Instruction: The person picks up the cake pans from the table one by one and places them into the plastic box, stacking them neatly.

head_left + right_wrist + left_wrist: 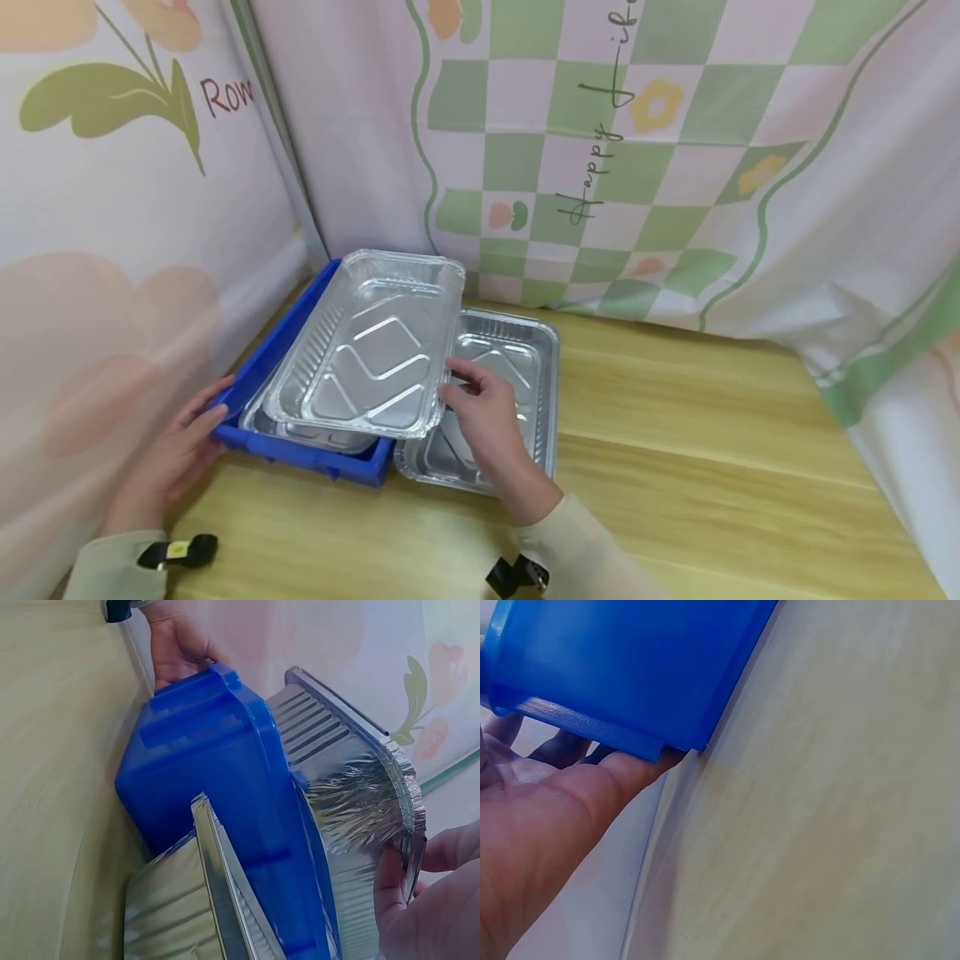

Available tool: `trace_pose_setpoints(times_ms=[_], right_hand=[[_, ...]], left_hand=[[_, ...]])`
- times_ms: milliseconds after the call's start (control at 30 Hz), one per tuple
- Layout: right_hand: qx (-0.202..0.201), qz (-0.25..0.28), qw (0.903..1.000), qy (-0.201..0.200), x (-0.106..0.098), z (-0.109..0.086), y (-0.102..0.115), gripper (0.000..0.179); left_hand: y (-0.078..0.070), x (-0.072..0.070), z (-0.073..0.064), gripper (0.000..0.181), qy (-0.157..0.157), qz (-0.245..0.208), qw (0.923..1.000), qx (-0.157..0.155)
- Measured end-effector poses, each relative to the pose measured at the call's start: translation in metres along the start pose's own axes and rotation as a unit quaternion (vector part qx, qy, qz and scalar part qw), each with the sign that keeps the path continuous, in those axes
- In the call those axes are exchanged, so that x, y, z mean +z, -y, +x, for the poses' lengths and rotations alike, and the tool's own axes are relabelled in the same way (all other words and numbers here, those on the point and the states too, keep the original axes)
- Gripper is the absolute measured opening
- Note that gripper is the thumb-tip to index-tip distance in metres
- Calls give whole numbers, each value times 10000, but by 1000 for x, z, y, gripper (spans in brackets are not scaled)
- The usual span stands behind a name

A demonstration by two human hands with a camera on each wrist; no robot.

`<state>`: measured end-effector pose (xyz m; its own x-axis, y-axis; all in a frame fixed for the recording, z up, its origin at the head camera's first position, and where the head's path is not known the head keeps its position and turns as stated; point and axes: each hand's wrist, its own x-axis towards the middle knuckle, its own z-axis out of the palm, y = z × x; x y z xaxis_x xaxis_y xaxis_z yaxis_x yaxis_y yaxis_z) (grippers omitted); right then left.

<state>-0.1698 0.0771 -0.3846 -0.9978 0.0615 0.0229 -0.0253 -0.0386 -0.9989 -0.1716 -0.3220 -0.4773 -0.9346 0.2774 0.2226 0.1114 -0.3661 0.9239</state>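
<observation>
My right hand [483,412] pinches the right rim of a rectangular aluminum foil tray [375,337], thumb on the inner side in the head view. The tray is tilted over a blue plastic bin [300,450], its right edge overhanging the bin's side. Below it, another foil tray [330,437] lies inside the bin, mostly hidden. My left hand [183,446] grips the bin's near left corner; in the left wrist view its thumb lies along the blue bin's [630,667] lower edge. A further foil tray [546,392] rests on the table, right beside the bin.
The wood-grain table [712,450] stretches to the right. Patterned cloth [585,150] hangs along the back, and more cloth [135,233] hangs close on the left, next to the bin. Black straps [180,550] with small devices sit on both wrists.
</observation>
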Motion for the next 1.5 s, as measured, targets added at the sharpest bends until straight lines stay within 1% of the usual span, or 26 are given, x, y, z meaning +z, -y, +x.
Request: trace_pose_setpoints(times_ms=[233, 333, 633, 800, 933, 1100, 1233, 1333, 1500], right_hand=[[-33, 35, 10000, 3, 7, 2, 1, 39], [-72, 9, 10000, 28, 10, 2, -1, 39], [-20, 169, 9998, 116, 23, 1, -3, 38], [-48, 221, 9996, 147, 30, -1, -3, 38], [5, 275, 9995, 147, 34, 0, -1, 38], [105, 327, 9993, 168, 42, 3, -1, 38], [82, 248, 9994, 214, 48, 6, -1, 38], [104, 257, 9994, 229, 54, 7, 0, 38], [208, 320, 9989, 277, 61, 7, 0, 38]], left_hand=[[-1, 0, 1, 47, -83, 49, 10000, -15], [1, -1, 1, 47, -36, 19, 10000, 22], [2, 0, 2, 48, 61, -187, 9998, 63], [0, 2, 1, 48, 62, -174, 9998, 37], [-1, 2, 1, 48, 74, -177, 9998, 75], [2, -1, 0, 49, 268, -300, 9990, 172], [3, -1, 0, 50, 416, -399, 9981, 217], [3, -1, 0, 49, 433, -420, 9979, 248], [3, -2, 1, 51, 431, -447, 9979, 205]])
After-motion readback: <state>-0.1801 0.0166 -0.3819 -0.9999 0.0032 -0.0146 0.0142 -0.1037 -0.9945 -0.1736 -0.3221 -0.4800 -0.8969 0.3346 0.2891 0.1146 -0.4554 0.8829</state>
